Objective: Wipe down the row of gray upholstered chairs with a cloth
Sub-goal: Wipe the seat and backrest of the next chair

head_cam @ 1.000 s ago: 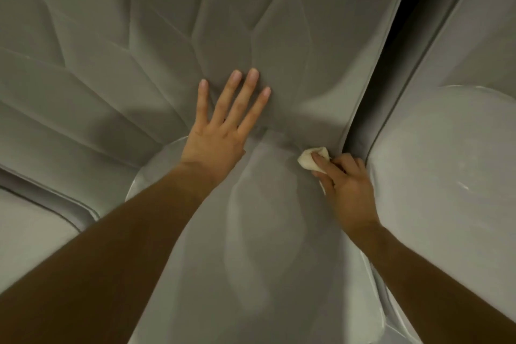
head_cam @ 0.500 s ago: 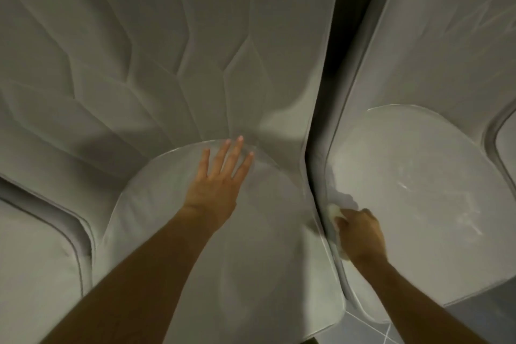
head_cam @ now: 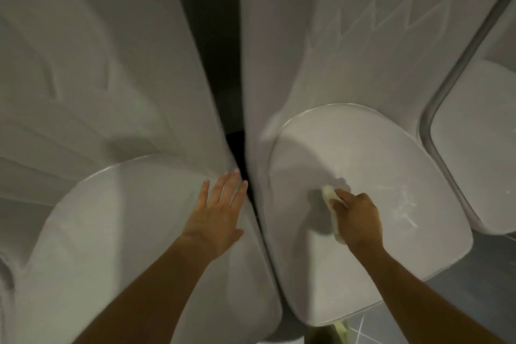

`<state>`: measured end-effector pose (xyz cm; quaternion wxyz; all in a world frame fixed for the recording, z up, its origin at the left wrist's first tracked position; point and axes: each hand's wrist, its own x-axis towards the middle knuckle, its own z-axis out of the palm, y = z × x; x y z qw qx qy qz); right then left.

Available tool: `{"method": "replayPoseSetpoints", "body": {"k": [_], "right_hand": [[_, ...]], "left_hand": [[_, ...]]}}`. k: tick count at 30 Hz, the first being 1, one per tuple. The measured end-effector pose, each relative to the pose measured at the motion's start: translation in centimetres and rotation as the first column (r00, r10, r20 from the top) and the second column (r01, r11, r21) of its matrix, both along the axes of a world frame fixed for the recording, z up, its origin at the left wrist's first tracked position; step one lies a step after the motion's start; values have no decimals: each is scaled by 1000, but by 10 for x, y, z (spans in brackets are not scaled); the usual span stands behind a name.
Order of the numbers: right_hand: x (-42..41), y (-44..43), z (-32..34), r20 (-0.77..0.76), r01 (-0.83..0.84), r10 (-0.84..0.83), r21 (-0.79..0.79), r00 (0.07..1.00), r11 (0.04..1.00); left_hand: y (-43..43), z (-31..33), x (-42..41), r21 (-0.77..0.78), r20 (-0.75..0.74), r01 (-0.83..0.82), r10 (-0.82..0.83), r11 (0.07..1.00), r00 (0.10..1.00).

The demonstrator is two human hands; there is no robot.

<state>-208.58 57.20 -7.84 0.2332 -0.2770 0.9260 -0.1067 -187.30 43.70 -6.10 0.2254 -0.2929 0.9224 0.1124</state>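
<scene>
Found gray padded left chair (head_cam: 111, 232) under the left hand (head_cam: 215, 212), right chair (head_cam: 391, 153) under the right hand (head_cam: 357, 218). Found pale wadded cloth (head_cam: 329, 197) pinched in that hand's fingers, pressed on the seat.

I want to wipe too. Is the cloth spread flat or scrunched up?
Scrunched up: the right hand grips the cloth as a small wad on the seat.

Seating area, gray padded chairs (head_cam: 377, 153), tiled floor (head_cam: 452, 299)
</scene>
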Motion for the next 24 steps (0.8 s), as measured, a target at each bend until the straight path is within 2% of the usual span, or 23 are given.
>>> {"method": "replayPoseSetpoints", "body": {"k": [3, 6, 10, 12, 17, 22, 24], "right_hand": [[-39, 15, -9, 18, -58, 58, -3, 998, 998], [-86, 27, -19, 67, -76, 81, -72, 994, 995], [-139, 31, -20, 185, 1, 37, -204, 982, 979], [-162, 25, -21, 127, -15, 50, -263, 991, 965], [-200, 6, -49, -32, -65, 59, -247, 998, 967], [-169, -1, -74, -176, -120, 61, -346, 983, 931], [-135, 9, -77, -193, -284, 225, -372, 955, 884]], "left_hand": [[20, -10, -40, 35, -23, 2, -2, 999, 1000], [38, -22, -79, 101, -53, -44, 50, 994, 997], [50, -35, -127, 230, 122, -173, 148, 958, 981], [54, -39, -146, 230, 130, -219, 194, 948, 972], [63, -51, -181, 285, 195, -352, 305, 892, 932], [73, -59, -185, 265, 223, -404, 352, 876, 909], [75, -60, -186, 243, 217, -410, 362, 879, 906]]}}
